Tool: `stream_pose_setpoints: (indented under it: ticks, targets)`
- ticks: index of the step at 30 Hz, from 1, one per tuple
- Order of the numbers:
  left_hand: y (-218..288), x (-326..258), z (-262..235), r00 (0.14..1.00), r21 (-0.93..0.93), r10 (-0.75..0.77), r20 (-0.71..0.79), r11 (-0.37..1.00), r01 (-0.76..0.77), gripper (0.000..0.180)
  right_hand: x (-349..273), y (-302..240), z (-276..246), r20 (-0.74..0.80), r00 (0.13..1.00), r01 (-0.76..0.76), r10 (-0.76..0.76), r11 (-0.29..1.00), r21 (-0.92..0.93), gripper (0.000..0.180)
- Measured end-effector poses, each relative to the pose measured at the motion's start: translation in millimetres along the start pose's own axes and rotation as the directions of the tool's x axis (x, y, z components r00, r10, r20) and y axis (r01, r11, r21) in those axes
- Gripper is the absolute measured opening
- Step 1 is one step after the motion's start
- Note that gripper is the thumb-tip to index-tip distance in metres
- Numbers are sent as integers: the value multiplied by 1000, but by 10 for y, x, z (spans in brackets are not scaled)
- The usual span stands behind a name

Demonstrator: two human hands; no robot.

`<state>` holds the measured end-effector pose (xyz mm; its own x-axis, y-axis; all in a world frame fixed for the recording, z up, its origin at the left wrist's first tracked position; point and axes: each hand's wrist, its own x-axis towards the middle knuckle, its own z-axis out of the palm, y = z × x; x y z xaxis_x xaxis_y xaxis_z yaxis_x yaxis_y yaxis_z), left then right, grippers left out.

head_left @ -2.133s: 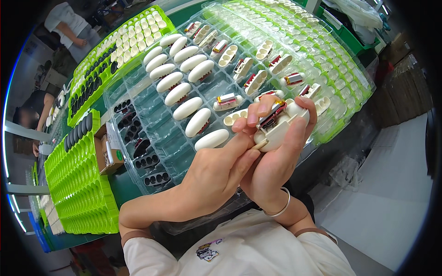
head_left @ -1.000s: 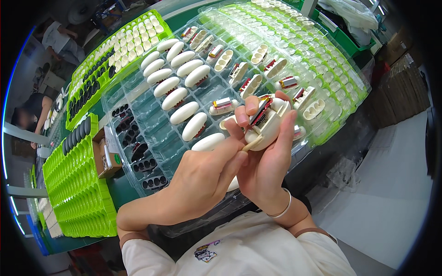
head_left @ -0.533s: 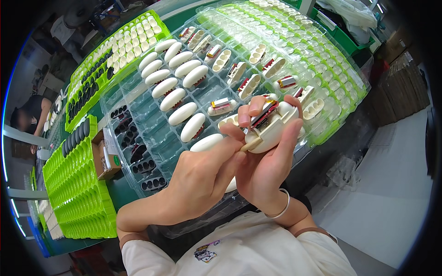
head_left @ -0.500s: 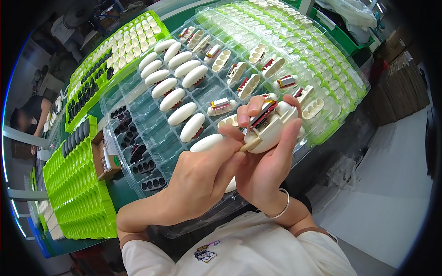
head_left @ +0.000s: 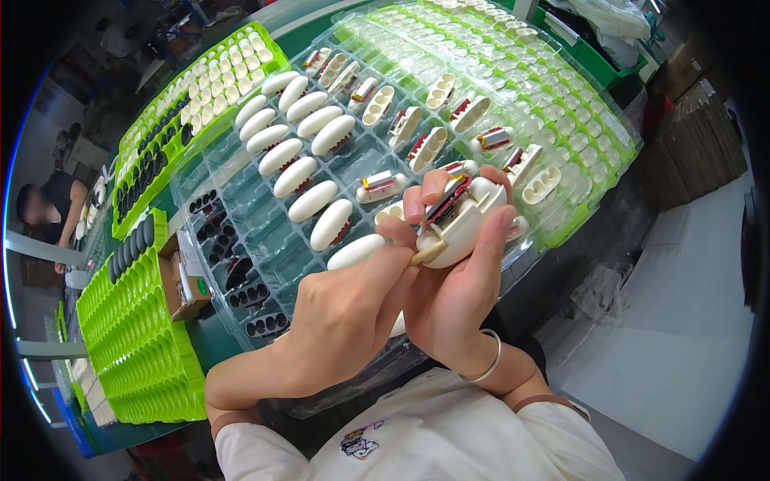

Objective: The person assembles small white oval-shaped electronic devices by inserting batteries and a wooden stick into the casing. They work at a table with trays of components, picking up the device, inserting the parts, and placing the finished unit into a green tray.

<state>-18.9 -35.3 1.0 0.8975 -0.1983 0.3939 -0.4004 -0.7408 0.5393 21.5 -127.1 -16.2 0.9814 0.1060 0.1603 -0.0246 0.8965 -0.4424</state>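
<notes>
Left hand (head_left: 345, 309) pinches thin tan stick (head_left: 426, 254), tip seemingly touching near end of white case (head_left: 464, 232). Right hand (head_left: 451, 309) grasps case, thumb along right side, just beyond left fingertips. Best: cradle case firmly, press stick lightly, tip clear of red-and-black insert (head_left: 446, 205). Clear compartmented tray (head_left: 273, 234) beyond both hands.
</notes>
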Motion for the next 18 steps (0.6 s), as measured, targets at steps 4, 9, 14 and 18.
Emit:
stream_pose_setpoints:
  ticks: [4,9,14,18]
  targets:
    - [7,-11,17,1000,11,2,-17,1000,-2,9,-2,43,-74,46,998,40,-40,999,11,36]
    - [-48,24,1,999,-60,23,31,998,-21,10,27,61,-147,178,971,173,-160,983,-56,36]
    - [-172,141,-140,942,-728,-335,20,641,244,17,43,106,-236,400,905,239,-145,951,-198,39]
    - [-188,199,-186,887,-735,-363,286,511,446,19,-88,160,-152,258,961,154,-99,967,-203,43]
